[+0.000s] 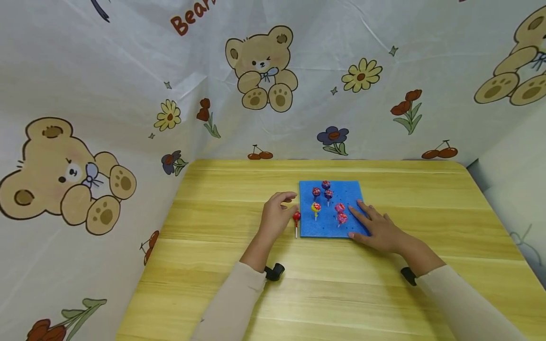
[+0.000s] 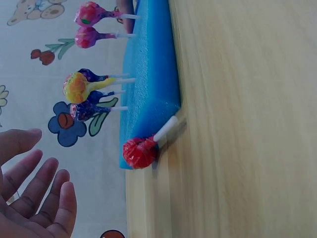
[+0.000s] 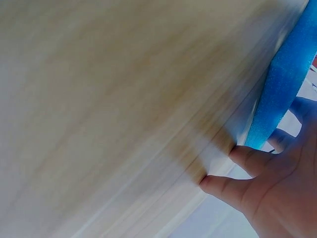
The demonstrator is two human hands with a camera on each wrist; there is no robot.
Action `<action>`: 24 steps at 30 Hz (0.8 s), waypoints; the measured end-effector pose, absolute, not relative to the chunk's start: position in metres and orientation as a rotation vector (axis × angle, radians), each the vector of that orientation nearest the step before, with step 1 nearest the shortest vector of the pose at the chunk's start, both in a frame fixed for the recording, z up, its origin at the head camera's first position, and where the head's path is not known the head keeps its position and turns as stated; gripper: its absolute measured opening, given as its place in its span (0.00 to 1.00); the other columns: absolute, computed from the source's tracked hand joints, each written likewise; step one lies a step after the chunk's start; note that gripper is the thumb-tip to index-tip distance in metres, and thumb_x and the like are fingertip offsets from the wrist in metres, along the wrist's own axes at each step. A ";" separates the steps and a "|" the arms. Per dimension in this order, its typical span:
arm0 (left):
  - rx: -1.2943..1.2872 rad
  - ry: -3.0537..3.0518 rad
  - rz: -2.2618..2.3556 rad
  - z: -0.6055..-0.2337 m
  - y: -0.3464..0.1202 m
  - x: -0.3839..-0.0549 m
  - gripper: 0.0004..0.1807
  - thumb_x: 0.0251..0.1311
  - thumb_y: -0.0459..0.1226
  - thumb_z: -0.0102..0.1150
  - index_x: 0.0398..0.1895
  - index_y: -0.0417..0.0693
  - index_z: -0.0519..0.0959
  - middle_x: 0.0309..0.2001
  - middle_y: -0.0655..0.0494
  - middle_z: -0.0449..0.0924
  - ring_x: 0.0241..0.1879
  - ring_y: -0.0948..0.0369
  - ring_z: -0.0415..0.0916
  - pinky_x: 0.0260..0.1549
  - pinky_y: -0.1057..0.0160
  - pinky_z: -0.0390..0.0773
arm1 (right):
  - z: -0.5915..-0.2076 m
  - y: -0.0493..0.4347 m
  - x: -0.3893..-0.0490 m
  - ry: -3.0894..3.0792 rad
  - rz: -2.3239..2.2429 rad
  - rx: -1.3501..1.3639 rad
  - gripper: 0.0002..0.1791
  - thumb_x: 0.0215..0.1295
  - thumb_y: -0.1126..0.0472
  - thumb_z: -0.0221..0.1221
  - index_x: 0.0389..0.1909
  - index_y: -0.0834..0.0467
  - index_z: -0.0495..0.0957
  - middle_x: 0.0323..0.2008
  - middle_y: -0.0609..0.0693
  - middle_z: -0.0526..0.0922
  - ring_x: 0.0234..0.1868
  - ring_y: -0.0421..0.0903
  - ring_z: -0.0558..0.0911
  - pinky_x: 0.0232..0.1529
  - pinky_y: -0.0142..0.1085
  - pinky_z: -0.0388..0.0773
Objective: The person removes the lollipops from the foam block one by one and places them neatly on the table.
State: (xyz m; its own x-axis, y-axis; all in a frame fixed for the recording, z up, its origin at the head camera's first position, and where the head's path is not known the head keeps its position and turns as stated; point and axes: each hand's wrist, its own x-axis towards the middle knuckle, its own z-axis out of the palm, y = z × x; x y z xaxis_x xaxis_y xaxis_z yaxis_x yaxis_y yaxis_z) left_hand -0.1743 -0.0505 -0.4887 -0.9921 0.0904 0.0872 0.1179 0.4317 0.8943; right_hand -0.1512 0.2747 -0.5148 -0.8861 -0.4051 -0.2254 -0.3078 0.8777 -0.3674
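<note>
A red lollipop [image 1: 296,216] with a white stick lies on the table, against the left side of a blue foam block [image 1: 307,229]. My left hand [image 1: 273,215] hovers just left of it, fingers loosely bent and holding nothing; the left wrist view shows a gap between that hand and the red lollipop [image 2: 140,152]. Upright in the foam stand a yellow lollipop [image 1: 315,207], two pink lollipops [image 1: 342,218] and several dark purple-and-red ones [image 1: 328,194]. With fingers spread, my right hand [image 1: 381,232] rests on the foam's right edge; two fingertips touch the table in the right wrist view.
Small holes dot the foam's top. Beneath it is a light wooden table [image 1: 213,284], backed by a white cloth [image 1: 298,128] printed with bears and flowers. Each wrist carries a black camera mount [image 1: 275,272].
</note>
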 end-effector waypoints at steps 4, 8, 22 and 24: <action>-0.207 -2.629 -1.656 -0.486 -0.046 -0.172 0.17 0.64 0.39 0.68 0.56 0.53 0.83 0.54 0.58 0.82 0.54 0.58 0.78 0.54 0.58 0.81 | -0.516 0.274 -0.152 2.748 -0.470 -0.532 0.48 0.68 0.29 0.52 0.82 0.47 0.48 0.81 0.62 0.43 0.78 0.75 0.46 0.68 0.79 0.42; -0.228 -2.639 -1.687 -0.486 -0.040 -0.171 0.17 0.65 0.39 0.67 0.57 0.55 0.83 0.55 0.56 0.82 0.55 0.56 0.78 0.54 0.57 0.81 | -0.517 0.274 -0.152 2.751 -0.463 -0.531 0.48 0.69 0.30 0.52 0.82 0.47 0.48 0.81 0.62 0.44 0.78 0.75 0.46 0.68 0.79 0.43; -0.283 -2.658 -1.757 -0.495 -0.021 -0.171 0.20 0.65 0.38 0.67 0.60 0.50 0.81 0.58 0.48 0.81 0.50 0.52 0.81 0.46 0.61 0.84 | -0.519 0.276 -0.151 2.756 -0.460 -0.529 0.48 0.68 0.29 0.52 0.82 0.47 0.49 0.81 0.62 0.44 0.77 0.75 0.47 0.67 0.79 0.44; -0.282 -2.665 -1.763 -0.497 -0.018 -0.172 0.20 0.65 0.38 0.67 0.60 0.50 0.81 0.58 0.49 0.81 0.53 0.51 0.81 0.47 0.62 0.84 | -0.519 0.276 -0.152 2.752 -0.463 -0.524 0.49 0.68 0.29 0.52 0.82 0.47 0.48 0.81 0.62 0.43 0.77 0.75 0.46 0.67 0.79 0.43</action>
State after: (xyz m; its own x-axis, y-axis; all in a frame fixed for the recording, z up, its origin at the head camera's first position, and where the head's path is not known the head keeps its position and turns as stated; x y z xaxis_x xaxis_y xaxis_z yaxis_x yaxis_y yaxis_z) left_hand -0.1715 -0.0178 -0.4967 -0.9824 0.1823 0.0419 0.1098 0.3811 0.9180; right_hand -0.1517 0.2760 -0.5188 -0.8880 -0.3983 -0.2296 -0.3012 0.8813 -0.3641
